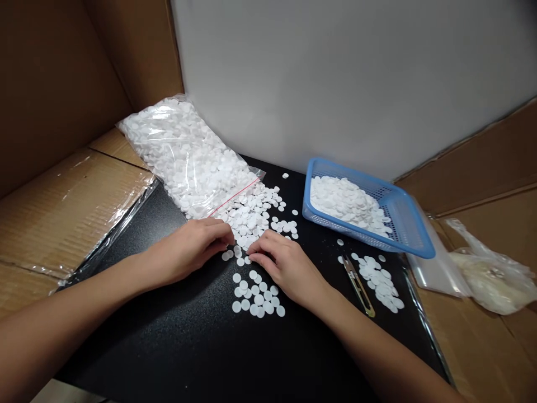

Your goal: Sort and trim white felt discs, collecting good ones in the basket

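Observation:
My left hand [205, 243] is at the front edge of a heap of small white round discs [245, 218], its fingers curled together. Whatever those fingertips hold, if anything, is hidden. Opposite it, my right hand [289, 263] pinches at a white disc [248, 259] with thumb and forefinger. Between and below the hands lies a looser group of white discs [259, 296], flat on the black tabletop [168, 336]. The heap spills from the mouth of a clear zip bag [188, 151] with a red seal line, full of the same discs.
Right of the hands stands a blue plastic basket [403, 218], partly filled with discs. In front of it lie thread snips [358, 286] beside another small pile of discs [381, 282]. Clear plastic bags [490, 280] rest on cardboard [474, 330] at right. Cardboard walls [62, 73] stand at left.

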Motion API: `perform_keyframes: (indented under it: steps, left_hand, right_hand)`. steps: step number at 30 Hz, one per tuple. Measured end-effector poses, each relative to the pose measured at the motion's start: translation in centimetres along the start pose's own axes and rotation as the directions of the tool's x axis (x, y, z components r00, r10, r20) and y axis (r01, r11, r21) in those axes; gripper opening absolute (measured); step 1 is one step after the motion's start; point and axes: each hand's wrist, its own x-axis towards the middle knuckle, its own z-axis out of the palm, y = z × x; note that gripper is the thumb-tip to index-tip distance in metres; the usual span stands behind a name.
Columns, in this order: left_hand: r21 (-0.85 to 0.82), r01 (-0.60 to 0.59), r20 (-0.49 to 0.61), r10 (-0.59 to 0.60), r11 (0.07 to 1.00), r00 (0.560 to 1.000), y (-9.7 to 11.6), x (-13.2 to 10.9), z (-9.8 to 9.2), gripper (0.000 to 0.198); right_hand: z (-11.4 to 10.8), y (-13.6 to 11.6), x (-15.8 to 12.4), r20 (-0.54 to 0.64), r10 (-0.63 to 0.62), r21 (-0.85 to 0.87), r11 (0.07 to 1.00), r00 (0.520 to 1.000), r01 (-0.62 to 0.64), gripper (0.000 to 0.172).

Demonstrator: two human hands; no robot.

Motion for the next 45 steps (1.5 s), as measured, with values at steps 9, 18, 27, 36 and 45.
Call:
perform_keyframes:
  steps: [9,18,27,36,45]
  left_hand:
    - [-0.105,0.098,0.081,-0.089,0.99,0.993,0.2,-0.4,0.8,0.014]
    - [0.128,-0.041,-0.062,0.049,0.991,0.997,0.0,-0.6,2.6,0.016]
    - [0.219,-0.119,-0.005,0.123,0.968,0.992,-0.3,-0.8,2.8,0.021]
    - [-0.07,0.077,-0.086,-0.082,0.995,0.993,-0.1,-0.1,1.4,0.016]
    - [-0.256,0.087,0.018,-0.085,0.963,0.996,0.8,-0.3,2.5,0.016]
  right_hand:
    - [0.1,-1.3,-0.3,0.195,0.028,0.039,0.999,0.98,-0.036,0.012]
    - [0.8,-1.4,1.9,0.089,0.042,-0.11,0.993,0.995,-0.032,0.014]
    - [-1.2,-1.0,0.4,0.176,0.285,0.022,0.956,0.942,-0.294,0.017]
    - [0.6,-1.1,1.7,0.063,-0.022,-0.111,0.993,0.998,0.029,0.012]
    - [-0.6,-1.0,0.5,0.147,0.09,-0.008,0.996,0.985,-0.09,0.009]
